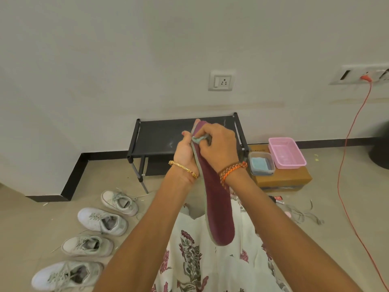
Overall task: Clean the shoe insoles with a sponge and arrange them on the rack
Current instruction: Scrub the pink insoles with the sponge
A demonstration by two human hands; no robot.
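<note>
The right hand pinched a sponge against the toe of the maroon insole, gripped by the left hand. Its long axis ran heel-down toward her lap; the rack stood just beyond, shelf bare.

A maroon insole edged in grey-green is seen with a pale teal sponge against it, before a black rack. Four white shoes with grey laces are set on beige floor, and a pink basket on a brown box. A white garment printed with maroon and green flowers is worn, an orange cable is seen against the off-white wall, and gold and orange bracelets are worn.
</note>
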